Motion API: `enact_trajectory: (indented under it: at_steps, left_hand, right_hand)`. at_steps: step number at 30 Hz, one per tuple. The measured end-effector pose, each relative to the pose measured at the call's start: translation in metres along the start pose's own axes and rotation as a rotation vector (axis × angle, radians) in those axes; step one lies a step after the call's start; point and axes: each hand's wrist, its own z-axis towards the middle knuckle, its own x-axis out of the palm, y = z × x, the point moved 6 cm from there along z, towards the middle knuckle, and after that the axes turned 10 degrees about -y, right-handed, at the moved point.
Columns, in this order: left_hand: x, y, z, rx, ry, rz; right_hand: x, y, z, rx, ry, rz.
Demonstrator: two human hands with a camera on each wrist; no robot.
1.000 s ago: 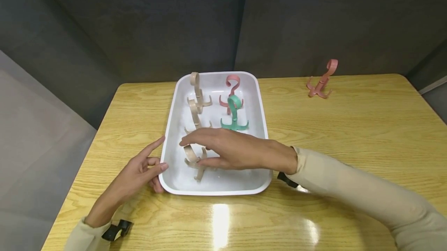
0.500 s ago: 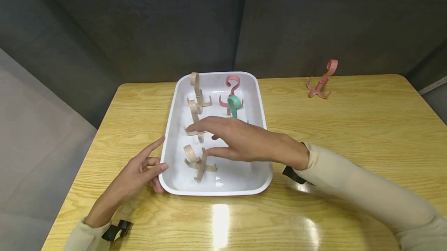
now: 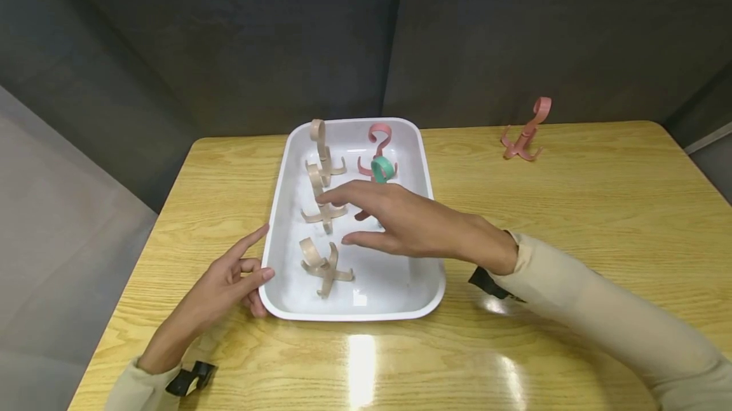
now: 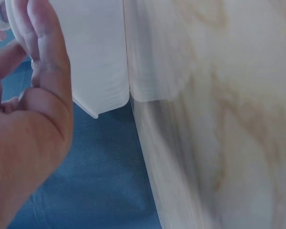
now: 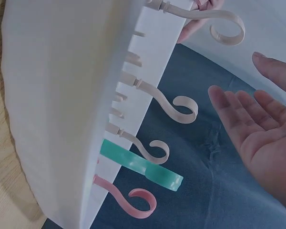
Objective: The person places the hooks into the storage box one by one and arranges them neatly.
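My left hand holds the white tray at its left edge, with the thumb on the rim and several fingers bent against the outer wall. Over the tray hovers my right hand, fingers extended and apart, holding nothing. Beneath and beside it stand three beige multi-arm hanging hooks in a column: front, middle and back. A green hook is partly hidden behind the right hand. Behind that one stands a pink hook. The right wrist view shows the open palm apart from the curled hook tops.
Another pink hook stands on the wooden table near its back right edge. Dark grey cloth hangs behind the table. Each wrist wears a black strap; the left one lies near the tabletop.
My right hand has drawn back and to the right, from above the front beige hook to beside the middle one, now covering much of the green hook. The left hand stays on the tray.
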Motion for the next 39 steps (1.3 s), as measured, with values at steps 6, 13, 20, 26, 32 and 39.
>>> enact_trajectory:
  at_steps: [6,13,20,26,32,39]
  left_hand:
    - [0.0,0.0,0.0,-0.002,-0.003,0.005]
    - [0.0,-0.001,-0.001,-0.006,-0.005,0.008]
    - [0.001,-0.001,0.0,-0.01,-0.005,0.009]
    - [0.0,-0.001,-0.001,-0.006,-0.005,0.011]
    - [0.0,0.0,0.0,-0.007,-0.004,0.009]
    - [0.001,0.0,0.0,-0.014,-0.004,0.004]
  right_hand:
    - [-0.006,-0.003,-0.003,0.012,-0.014,-0.019]
    - [-0.011,-0.005,-0.007,0.015,-0.044,0.006]
    - [-0.02,-0.008,-0.011,0.013,-0.081,-0.005]
    - [-0.027,-0.012,-0.015,0.029,-0.113,-0.006]
    - [-0.034,-0.015,-0.019,0.018,-0.136,-0.028]
    - [-0.04,-0.019,-0.023,0.016,-0.151,-0.057]
